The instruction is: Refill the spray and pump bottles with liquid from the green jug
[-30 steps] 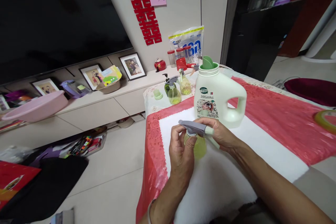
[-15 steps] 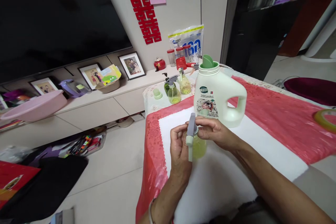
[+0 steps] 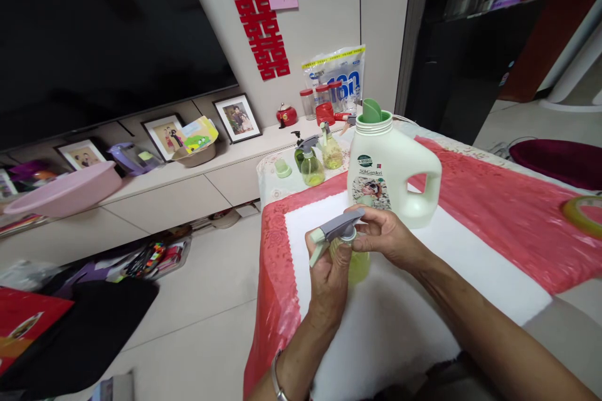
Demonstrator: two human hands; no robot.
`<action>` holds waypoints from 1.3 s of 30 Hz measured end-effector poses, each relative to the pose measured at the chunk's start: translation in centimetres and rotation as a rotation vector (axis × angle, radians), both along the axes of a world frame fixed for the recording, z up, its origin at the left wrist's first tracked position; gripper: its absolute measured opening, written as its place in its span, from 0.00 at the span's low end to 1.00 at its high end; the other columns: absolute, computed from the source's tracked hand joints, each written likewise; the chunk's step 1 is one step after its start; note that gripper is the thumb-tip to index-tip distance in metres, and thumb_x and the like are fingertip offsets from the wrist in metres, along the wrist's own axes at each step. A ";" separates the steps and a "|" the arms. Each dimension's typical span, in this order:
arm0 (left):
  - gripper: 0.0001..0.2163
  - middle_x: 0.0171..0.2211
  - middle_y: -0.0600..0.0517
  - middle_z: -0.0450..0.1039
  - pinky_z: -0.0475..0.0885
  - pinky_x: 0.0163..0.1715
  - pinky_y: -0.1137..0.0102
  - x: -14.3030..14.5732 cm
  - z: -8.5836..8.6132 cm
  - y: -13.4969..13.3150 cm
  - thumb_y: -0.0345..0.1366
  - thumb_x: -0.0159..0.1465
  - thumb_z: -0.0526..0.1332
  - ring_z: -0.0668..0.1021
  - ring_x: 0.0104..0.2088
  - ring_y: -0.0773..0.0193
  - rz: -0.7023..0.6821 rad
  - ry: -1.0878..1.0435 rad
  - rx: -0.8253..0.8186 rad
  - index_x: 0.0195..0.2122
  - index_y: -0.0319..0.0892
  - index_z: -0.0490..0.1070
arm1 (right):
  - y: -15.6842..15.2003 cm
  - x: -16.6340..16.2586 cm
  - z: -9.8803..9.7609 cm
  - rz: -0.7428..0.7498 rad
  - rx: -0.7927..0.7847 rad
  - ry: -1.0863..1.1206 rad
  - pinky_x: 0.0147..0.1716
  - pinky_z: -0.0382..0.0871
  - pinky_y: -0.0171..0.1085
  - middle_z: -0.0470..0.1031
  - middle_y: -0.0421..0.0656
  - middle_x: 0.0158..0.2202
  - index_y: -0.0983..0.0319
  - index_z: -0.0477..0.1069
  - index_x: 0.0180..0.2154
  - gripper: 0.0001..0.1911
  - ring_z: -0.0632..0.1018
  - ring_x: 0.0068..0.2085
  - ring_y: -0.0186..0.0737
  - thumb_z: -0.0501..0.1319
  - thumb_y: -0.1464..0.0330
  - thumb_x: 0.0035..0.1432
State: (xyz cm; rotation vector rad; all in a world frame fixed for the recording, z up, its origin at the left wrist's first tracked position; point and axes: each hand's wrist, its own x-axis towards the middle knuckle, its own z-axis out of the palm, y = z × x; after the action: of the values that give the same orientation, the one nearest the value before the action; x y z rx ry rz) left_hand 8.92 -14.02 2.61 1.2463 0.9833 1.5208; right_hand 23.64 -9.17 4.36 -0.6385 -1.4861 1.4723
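Note:
A spray bottle (image 3: 359, 268) with yellow-green liquid is held upright above the white mat (image 3: 385, 319). Its grey trigger head (image 3: 339, 223) points left, with a pale green nozzle and trigger. My left hand (image 3: 329, 285) is wrapped round the bottle's neck, thumb in front. With its fingers and thumb, my right hand (image 3: 388, 235) pinches the back of the trigger head. Just behind stands a large pale green detergent jug (image 3: 395, 169), uncapped, a green spout showing in its mouth.
Two more spray bottles (image 3: 313, 169) and a dark green pump bottle (image 3: 299, 153) stand at the table's far left corner, beside a pale green cap (image 3: 283, 168). Red plastic sheeting (image 3: 508, 213) covers the table; a tape roll (image 3: 583, 216) lies at right.
The trigger head has turned, its nozzle swinging from facing me to facing left. My left hand has shifted its hold round the bottle's neck; my right fingers stay at the head.

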 end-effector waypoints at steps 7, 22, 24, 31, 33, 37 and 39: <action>0.16 0.50 0.45 0.78 0.72 0.55 0.61 0.3 0.1 0.7 0.45 0.68 0.62 0.79 0.53 0.55 -0.036 -0.102 0.037 0.52 0.43 0.73 | 0.1 0.0 -0.3 0.012 0.037 -0.007 0.50 0.68 0.33 0.69 0.44 0.47 0.63 0.70 0.46 0.24 0.72 0.49 0.35 0.73 0.61 0.51; 0.15 0.52 0.46 0.75 0.71 0.55 0.62 0.9 -0.2 0.4 0.46 0.71 0.57 0.78 0.54 0.57 0.033 -0.161 0.027 0.53 0.45 0.67 | 0.0 0.0 -0.2 0.014 0.127 -0.015 0.54 0.67 0.36 0.67 0.46 0.53 0.61 0.75 0.48 0.20 0.71 0.54 0.38 0.69 0.58 0.57; 0.15 0.52 0.46 0.75 0.72 0.53 0.63 0.8 -0.2 0.4 0.46 0.70 0.58 0.78 0.53 0.57 0.002 -0.171 0.050 0.53 0.45 0.67 | -0.1 -0.2 -0.2 -0.020 0.133 -0.011 0.53 0.68 0.36 0.68 0.46 0.51 0.62 0.74 0.47 0.21 0.71 0.53 0.38 0.71 0.59 0.55; 0.15 0.50 0.46 0.76 0.72 0.52 0.63 0.8 -0.2 0.5 0.46 0.70 0.58 0.79 0.51 0.58 0.012 -0.160 0.060 0.52 0.44 0.65 | -0.3 -0.4 -0.1 -0.046 0.157 -0.049 0.56 0.66 0.36 0.67 0.46 0.51 0.62 0.73 0.47 0.21 0.71 0.53 0.38 0.71 0.60 0.54; 0.14 0.50 0.46 0.76 0.72 0.52 0.63 0.9 -0.2 0.6 0.46 0.71 0.57 0.79 0.52 0.58 0.016 -0.171 0.060 0.52 0.44 0.65 | -0.2 -0.2 -0.1 0.001 0.177 -0.067 0.58 0.66 0.38 0.65 0.47 0.55 0.61 0.73 0.52 0.24 0.70 0.57 0.40 0.69 0.57 0.57; 0.14 0.51 0.46 0.75 0.72 0.53 0.62 1.0 -0.2 0.7 0.46 0.70 0.58 0.78 0.53 0.57 0.025 -0.163 0.054 0.51 0.44 0.65 | -0.1 0.3 0.1 0.069 0.197 -0.107 0.60 0.65 0.40 0.63 0.49 0.59 0.60 0.72 0.57 0.25 0.68 0.59 0.42 0.63 0.54 0.63; 0.14 0.51 0.46 0.75 0.72 0.54 0.62 1.0 -0.2 0.7 0.47 0.70 0.58 0.78 0.53 0.57 0.029 -0.159 0.048 0.50 0.44 0.65 | -0.1 0.4 0.1 0.056 0.194 -0.108 0.59 0.66 0.40 0.64 0.48 0.58 0.60 0.73 0.56 0.25 0.69 0.58 0.42 0.64 0.54 0.62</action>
State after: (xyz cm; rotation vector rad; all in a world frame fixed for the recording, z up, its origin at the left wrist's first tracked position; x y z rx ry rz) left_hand 9.93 -13.34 2.42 1.1297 0.8687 1.6475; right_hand 24.05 -9.29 4.50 -0.5701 -1.7188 1.3317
